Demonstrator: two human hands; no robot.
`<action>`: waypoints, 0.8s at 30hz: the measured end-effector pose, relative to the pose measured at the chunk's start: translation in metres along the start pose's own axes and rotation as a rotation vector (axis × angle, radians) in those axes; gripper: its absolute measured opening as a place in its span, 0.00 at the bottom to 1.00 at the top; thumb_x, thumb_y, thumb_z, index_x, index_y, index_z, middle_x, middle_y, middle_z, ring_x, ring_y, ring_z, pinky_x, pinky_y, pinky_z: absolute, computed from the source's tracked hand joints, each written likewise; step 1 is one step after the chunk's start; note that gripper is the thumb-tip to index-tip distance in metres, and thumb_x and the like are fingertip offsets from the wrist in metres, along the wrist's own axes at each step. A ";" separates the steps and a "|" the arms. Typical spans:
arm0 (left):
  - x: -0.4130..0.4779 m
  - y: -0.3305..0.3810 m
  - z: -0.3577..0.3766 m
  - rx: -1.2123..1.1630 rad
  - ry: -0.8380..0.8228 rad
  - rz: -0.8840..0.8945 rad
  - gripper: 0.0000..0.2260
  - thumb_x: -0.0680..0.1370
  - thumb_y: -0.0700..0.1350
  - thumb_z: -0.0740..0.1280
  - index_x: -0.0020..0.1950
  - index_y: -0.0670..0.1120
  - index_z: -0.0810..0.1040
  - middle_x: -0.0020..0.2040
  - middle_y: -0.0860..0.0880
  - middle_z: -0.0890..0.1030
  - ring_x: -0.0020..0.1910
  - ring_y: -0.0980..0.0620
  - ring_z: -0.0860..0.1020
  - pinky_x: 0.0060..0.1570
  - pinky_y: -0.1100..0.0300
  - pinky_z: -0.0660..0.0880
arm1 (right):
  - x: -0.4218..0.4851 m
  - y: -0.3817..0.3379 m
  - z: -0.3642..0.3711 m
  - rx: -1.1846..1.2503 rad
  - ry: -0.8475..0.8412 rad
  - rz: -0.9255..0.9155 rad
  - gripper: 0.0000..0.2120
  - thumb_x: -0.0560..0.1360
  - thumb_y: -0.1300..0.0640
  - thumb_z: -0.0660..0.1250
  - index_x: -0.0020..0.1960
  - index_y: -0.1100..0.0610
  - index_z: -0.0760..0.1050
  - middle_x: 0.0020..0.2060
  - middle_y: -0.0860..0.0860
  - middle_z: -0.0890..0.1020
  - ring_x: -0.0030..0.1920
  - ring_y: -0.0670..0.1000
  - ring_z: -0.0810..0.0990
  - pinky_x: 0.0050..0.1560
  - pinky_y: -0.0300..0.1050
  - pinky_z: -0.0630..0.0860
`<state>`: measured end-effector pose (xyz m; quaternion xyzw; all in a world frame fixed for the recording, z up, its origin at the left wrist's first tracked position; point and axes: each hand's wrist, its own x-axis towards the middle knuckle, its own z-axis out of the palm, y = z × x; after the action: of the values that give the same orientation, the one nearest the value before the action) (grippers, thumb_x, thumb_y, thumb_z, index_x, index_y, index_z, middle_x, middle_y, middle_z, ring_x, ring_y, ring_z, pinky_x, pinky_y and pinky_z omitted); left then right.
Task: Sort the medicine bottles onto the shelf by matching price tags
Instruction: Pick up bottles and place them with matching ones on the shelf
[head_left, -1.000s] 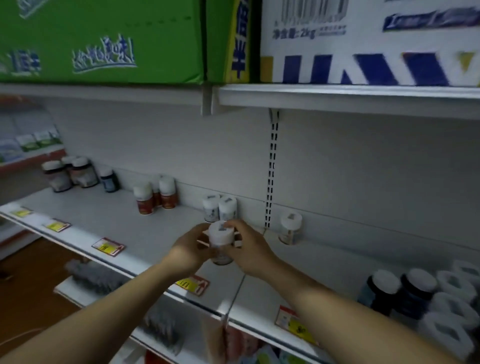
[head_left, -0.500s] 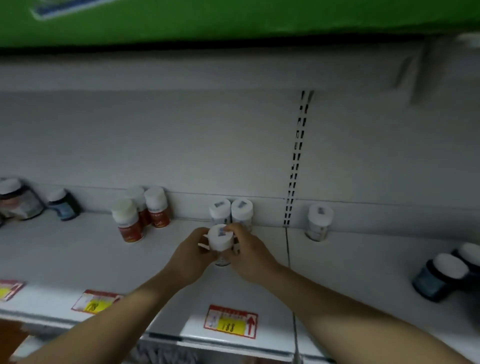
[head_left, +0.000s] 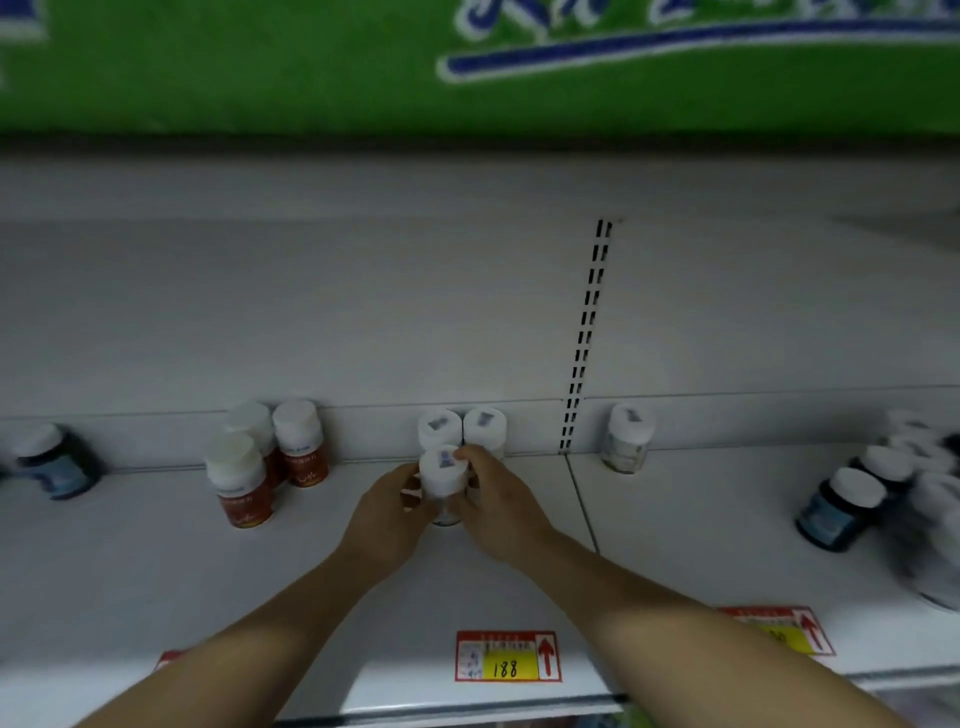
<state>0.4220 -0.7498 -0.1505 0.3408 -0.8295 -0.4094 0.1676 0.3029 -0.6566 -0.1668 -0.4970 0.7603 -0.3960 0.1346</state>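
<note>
While both hands close around it, the white-capped bottle (head_left: 442, 478) stands between them on the shelf (head_left: 156, 561), near the middle of the view. The left hand (head_left: 387, 512) wraps the bottle's side from about eight o'clock, fingers curled against the body below the cap. The right hand (head_left: 498, 506) grips from about four o'clock, with its fingertips (head_left: 465, 456) lying over the cap's edge at two o'clock. Whether the bottle's base touches the shelf or sits just above it cannot be told, as the hands hide it.

Its cap is broad, round and white, with a small bluish sticker on top; the print on the sticker is too blurred to read. Only a sliver of the pale body shows under the cap.

Just behind it, at twelve o'clock, two matching white-capped bottles (head_left: 462, 428) stand side by side against the back panel, each with a like sticker on the cap. At nine o'clock stand three red-labelled bottles (head_left: 270, 462), and farther out a dark blue bottle (head_left: 54, 460). At two o'clock, past the slotted upright (head_left: 584, 338), a lone white-capped bottle (head_left: 626, 439) stands. At six o'clock on the shelf's front edge sits a red and yellow price tag (head_left: 508, 657) reading 188.
</note>
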 end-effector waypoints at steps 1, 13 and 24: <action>0.003 -0.001 0.000 -0.006 0.001 -0.004 0.14 0.75 0.42 0.68 0.61 0.49 0.75 0.52 0.52 0.80 0.42 0.63 0.76 0.37 0.77 0.69 | 0.002 0.000 0.001 -0.004 0.008 0.000 0.21 0.77 0.56 0.63 0.68 0.54 0.64 0.63 0.54 0.75 0.58 0.56 0.76 0.57 0.49 0.74; 0.013 0.046 -0.041 0.051 0.002 0.147 0.34 0.71 0.45 0.71 0.73 0.46 0.60 0.72 0.47 0.63 0.71 0.49 0.64 0.68 0.61 0.60 | -0.010 -0.008 -0.059 -0.086 0.086 0.035 0.29 0.75 0.54 0.67 0.72 0.54 0.60 0.70 0.53 0.66 0.67 0.53 0.69 0.61 0.36 0.63; -0.030 0.184 0.095 0.082 -0.431 0.475 0.33 0.75 0.46 0.68 0.75 0.50 0.54 0.77 0.51 0.54 0.74 0.53 0.56 0.67 0.65 0.53 | -0.150 0.029 -0.224 -0.334 0.290 0.317 0.27 0.76 0.48 0.65 0.72 0.53 0.61 0.71 0.54 0.66 0.69 0.54 0.66 0.65 0.41 0.63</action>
<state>0.3116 -0.5958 -0.0622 0.0496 -0.9181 -0.3877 0.0651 0.2208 -0.4165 -0.0715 -0.3253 0.8946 -0.3064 0.0008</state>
